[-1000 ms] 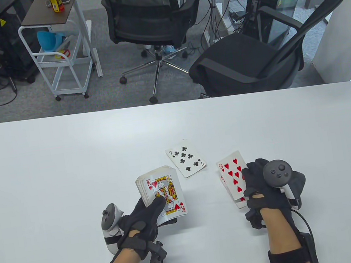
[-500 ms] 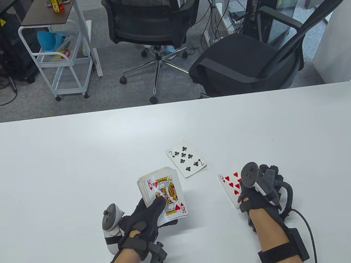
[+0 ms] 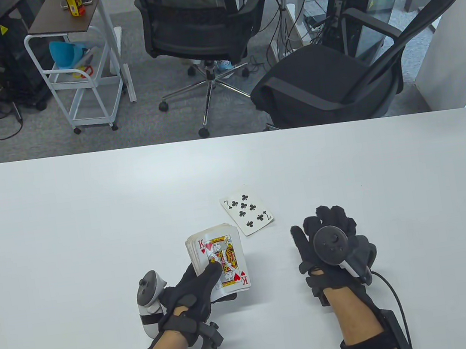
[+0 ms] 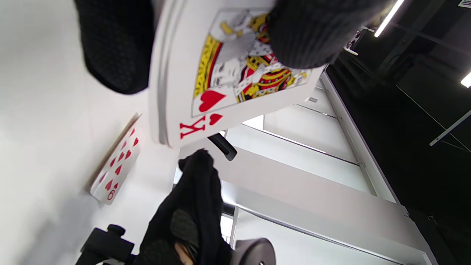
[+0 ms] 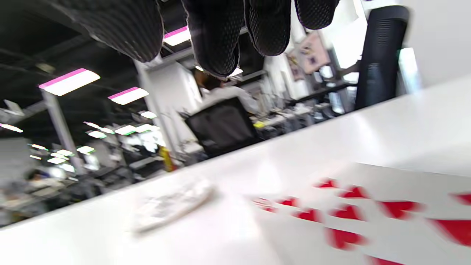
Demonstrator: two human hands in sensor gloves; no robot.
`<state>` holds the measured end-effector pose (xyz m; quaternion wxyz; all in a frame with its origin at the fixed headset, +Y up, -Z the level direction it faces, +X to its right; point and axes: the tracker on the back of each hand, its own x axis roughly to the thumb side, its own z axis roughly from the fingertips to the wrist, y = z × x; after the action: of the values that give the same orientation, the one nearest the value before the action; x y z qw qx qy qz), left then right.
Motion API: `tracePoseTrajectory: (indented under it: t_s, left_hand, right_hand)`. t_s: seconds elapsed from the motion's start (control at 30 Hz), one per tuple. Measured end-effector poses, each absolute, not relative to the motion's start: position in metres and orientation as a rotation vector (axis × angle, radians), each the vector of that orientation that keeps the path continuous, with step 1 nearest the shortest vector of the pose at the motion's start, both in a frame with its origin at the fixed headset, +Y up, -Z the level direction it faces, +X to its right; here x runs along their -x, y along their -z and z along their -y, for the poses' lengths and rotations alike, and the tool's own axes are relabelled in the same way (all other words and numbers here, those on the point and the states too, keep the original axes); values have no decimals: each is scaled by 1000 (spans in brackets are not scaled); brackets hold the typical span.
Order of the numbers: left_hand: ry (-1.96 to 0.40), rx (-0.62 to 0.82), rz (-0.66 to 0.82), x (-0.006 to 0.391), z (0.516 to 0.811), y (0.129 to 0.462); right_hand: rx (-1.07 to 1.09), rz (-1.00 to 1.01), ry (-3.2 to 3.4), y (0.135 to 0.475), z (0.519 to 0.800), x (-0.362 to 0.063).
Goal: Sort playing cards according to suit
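On the left, the left hand (image 3: 192, 288) grips the deck (image 3: 218, 259) face up just above the white surface (image 3: 72, 231), thumb lying across the king of hearts (image 4: 235, 73) on top, fingers curled underneath. Just beyond the deck and a little to its right, the seven of clubs (image 3: 246, 209) lies flat, apart from both hands. Further right, the right hand (image 3: 334, 247) hovers palm down with fingers spread and relaxed, holding nothing, directly over the nine of hearts (image 4: 116, 169), which lies on the surface beneath it.

Red K hearts (image 3: 222, 259), blk 7 clubs (image 3: 246, 210)
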<state>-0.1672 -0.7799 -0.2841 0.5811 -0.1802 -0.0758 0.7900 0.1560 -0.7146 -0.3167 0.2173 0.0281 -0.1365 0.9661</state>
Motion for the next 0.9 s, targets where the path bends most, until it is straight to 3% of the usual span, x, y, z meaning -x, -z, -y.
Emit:
tracePoseTrajectory:
  t_s: [0.33,0.9]
  left_hand:
    - [-1821,418,184,168,779,285]
    - [-1844,416,180,166,781,285]
  right_hand:
    - [-428,415,-2447,292,704,-101]
    - [-434,255,-2330,282,719,-68]
